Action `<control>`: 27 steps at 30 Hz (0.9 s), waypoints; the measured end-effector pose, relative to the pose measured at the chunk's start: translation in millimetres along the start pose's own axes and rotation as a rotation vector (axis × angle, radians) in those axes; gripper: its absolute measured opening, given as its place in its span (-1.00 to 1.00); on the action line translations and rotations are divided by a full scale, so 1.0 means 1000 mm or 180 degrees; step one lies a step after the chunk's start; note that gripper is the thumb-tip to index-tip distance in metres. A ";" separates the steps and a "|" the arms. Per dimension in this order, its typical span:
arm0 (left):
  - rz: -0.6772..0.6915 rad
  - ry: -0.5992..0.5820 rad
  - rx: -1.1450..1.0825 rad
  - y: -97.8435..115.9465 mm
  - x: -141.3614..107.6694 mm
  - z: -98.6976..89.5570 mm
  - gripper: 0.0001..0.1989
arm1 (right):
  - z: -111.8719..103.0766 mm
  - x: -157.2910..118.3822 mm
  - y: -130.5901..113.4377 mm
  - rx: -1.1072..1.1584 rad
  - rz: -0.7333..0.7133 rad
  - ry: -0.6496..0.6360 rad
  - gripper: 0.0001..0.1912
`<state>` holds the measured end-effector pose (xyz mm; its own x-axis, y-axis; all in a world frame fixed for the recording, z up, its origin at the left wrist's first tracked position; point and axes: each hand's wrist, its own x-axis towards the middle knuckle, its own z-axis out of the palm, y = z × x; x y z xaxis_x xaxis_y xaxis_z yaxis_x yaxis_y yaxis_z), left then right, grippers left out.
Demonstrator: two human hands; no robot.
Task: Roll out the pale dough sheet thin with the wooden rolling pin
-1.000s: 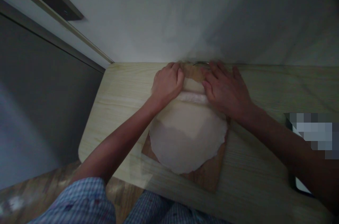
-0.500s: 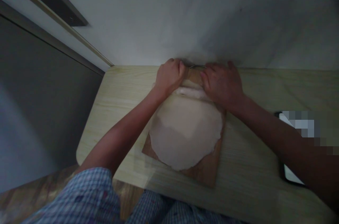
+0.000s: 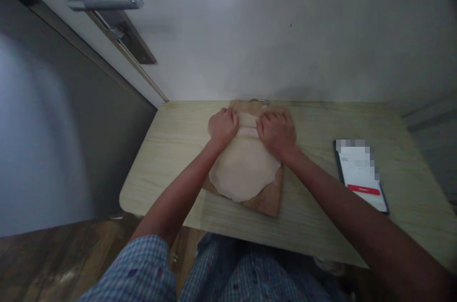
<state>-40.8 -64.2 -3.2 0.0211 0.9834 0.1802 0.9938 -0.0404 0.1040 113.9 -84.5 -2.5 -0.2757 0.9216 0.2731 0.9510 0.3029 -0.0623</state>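
A wide, thin sheet of dough (image 3: 244, 168) with an uneven edge lies on a wooden board (image 3: 266, 201). Across its far part runs a pale rolling pin (image 3: 247, 131), of which only the middle shows. My left hand (image 3: 223, 126) is closed around the pin's left end. Around the right end my right hand (image 3: 277, 131) is closed too, its fingers slightly blurred. Both ends of the pin are hidden under the hands. Some dough shows beyond the pin, towards the board's far end.
The board rests on a light wooden table (image 3: 314, 226) against a white door with a metal handle (image 3: 107, 2). A metal ring (image 3: 259, 101) sits at the board's far end. Right of my right forearm lies a phone (image 3: 360, 168) with its screen lit.
My view has tilted up, bringing the door handle, a bright window and the whole phone into sight. Both hands and the rolling pin have come slightly nearer to me over the dough.
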 end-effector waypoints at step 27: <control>-0.0100 0.0005 -0.0072 0.005 -0.018 -0.005 -0.59 | 0.006 -0.011 -0.006 0.0145 -0.0094 -0.0024 -0.52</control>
<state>-36.4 -82.8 -0.7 -0.0104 0.9840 0.1780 0.9912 -0.0134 0.1317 110.6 -95.2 -11.2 -0.3046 0.9139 0.2684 0.9351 0.3405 -0.0981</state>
